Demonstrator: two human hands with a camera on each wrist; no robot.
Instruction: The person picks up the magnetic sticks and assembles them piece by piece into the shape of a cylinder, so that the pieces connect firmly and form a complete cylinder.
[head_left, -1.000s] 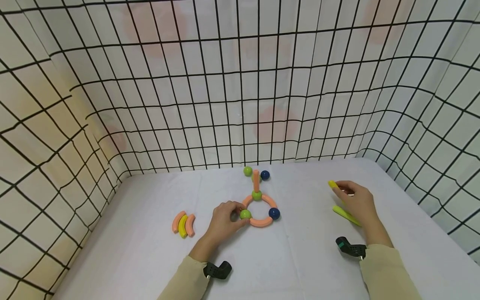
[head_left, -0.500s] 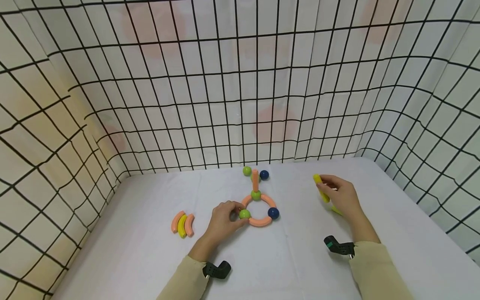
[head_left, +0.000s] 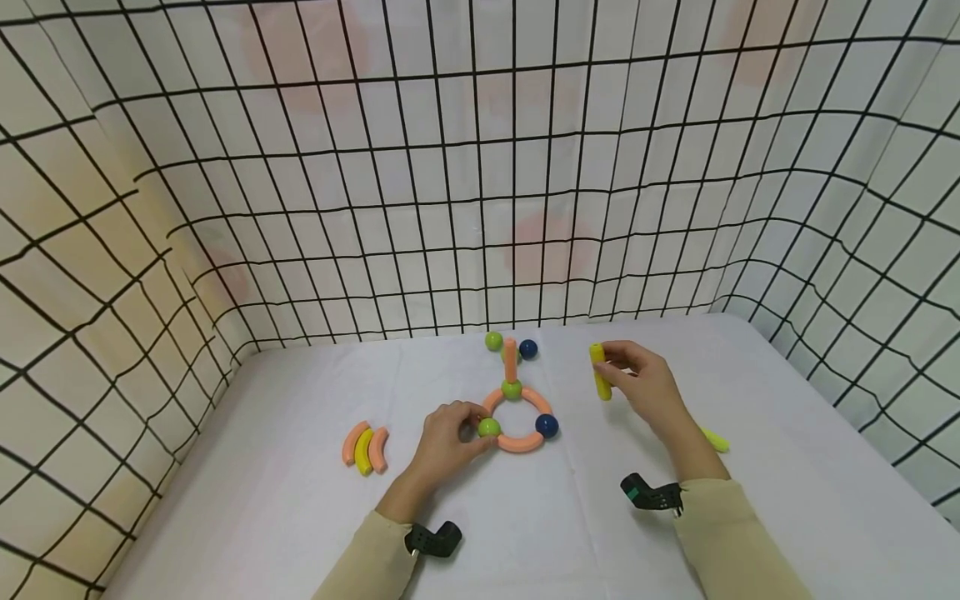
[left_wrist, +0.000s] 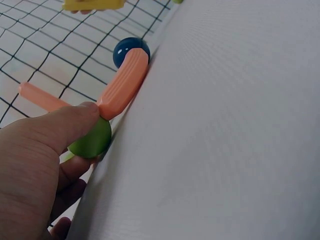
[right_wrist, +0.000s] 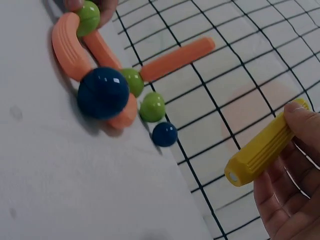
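Note:
A ring of orange curved pieces (head_left: 520,442) joined by balls lies mid-table, with an orange rod (head_left: 511,359) standing up from its far green ball (head_left: 512,389). My left hand (head_left: 448,440) pinches the ring's left green ball (head_left: 490,428) (left_wrist: 91,141); a blue ball (head_left: 547,426) (right_wrist: 103,93) sits on the ring's right. My right hand (head_left: 641,385) holds a straight yellow rod (head_left: 599,372) (right_wrist: 263,144) above the table, right of the ring.
A loose green ball (head_left: 493,340) and blue ball (head_left: 528,349) lie behind the ring. Curved orange and yellow pieces (head_left: 365,447) lie at left. Another yellow rod (head_left: 716,439) lies at right. Black wire grid walls (head_left: 480,208) enclose the white table (head_left: 300,517).
My right hand has lifted the yellow rod and carried it leftward toward the ring, uncovering the second yellow rod on the table. The left hand has stayed on the green ball.

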